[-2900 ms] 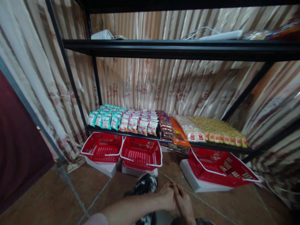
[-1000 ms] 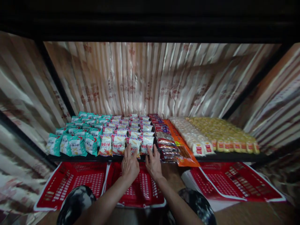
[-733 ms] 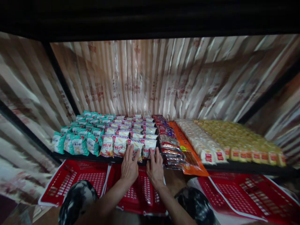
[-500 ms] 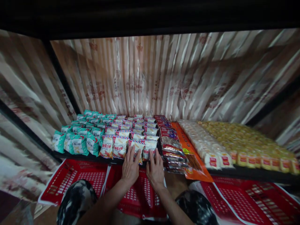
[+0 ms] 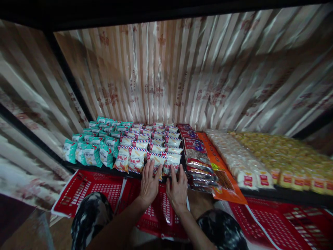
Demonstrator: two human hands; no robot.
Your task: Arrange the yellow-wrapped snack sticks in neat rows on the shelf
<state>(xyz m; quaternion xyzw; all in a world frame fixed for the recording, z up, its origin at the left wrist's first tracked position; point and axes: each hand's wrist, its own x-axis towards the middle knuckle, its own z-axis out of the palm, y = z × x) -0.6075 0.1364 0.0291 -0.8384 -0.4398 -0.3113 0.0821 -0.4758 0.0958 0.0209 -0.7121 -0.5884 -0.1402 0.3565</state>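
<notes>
Rows of small white snack bags (image 5: 137, 158) with red lettering and striped top edges stand on a dark shelf (image 5: 101, 169). My left hand (image 5: 150, 182) rests its fingers against a front-row bag (image 5: 156, 159), palm down, fingers stretched out. Beside it, my right hand (image 5: 177, 189) touches the lower front of the last bag (image 5: 171, 161) in that row, its fingers also spread. Neither hand is wrapped round a bag. The fingers cover the lower parts of both bags.
Teal snack bags (image 5: 92, 155) stand to the left. To the right lie dark red packets (image 5: 194, 145), an orange packet (image 5: 230, 185), whitish packs (image 5: 239, 163) and yellow packs (image 5: 286, 163). Red baskets (image 5: 91, 189) sit below the shelf edge; a striped curtain (image 5: 166, 76) hangs behind.
The view has shifted slightly, so the shelf goods appear a little farther right and higher. Both hands stay at the same two front bags, fingers still stretched out.
</notes>
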